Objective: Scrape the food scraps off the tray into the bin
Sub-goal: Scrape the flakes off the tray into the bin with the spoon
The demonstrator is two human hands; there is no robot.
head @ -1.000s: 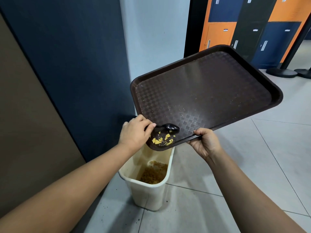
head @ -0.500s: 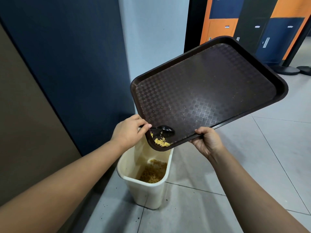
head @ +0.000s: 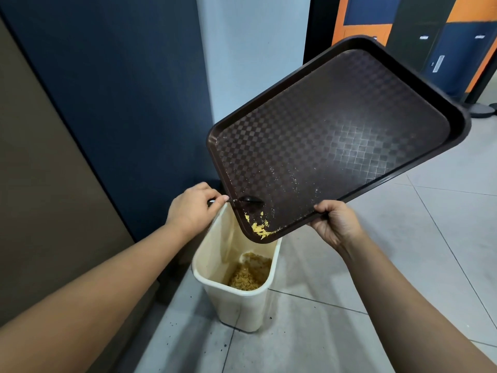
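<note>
My right hand (head: 334,224) grips the near long edge of the tray (head: 349,125), thumb over the rim. I hold the tray tilted, with its long axis running from the raised far-right corner down to the low near-left corner. My left hand (head: 192,207) pinches the handle of a dark spoon (head: 248,201), whose bowl rests on the tray surface just above the scraps (head: 259,228). The scraps are yellow flakes gathered in that lowest corner, against the raised lip, which hangs directly over the open mouth of the bin (head: 236,300). The left hand is the nearer to them; the stroke I judge due runs from the spoon down and over the lip. The tray is rigid brown plastic with a checkered, non-slip texture and a scatter of fine crumbs. The bin is cream plastic, rectangular and smooth-walled, and already holds similar waste. It stands on the tiled floor (head: 349,305).
</note>
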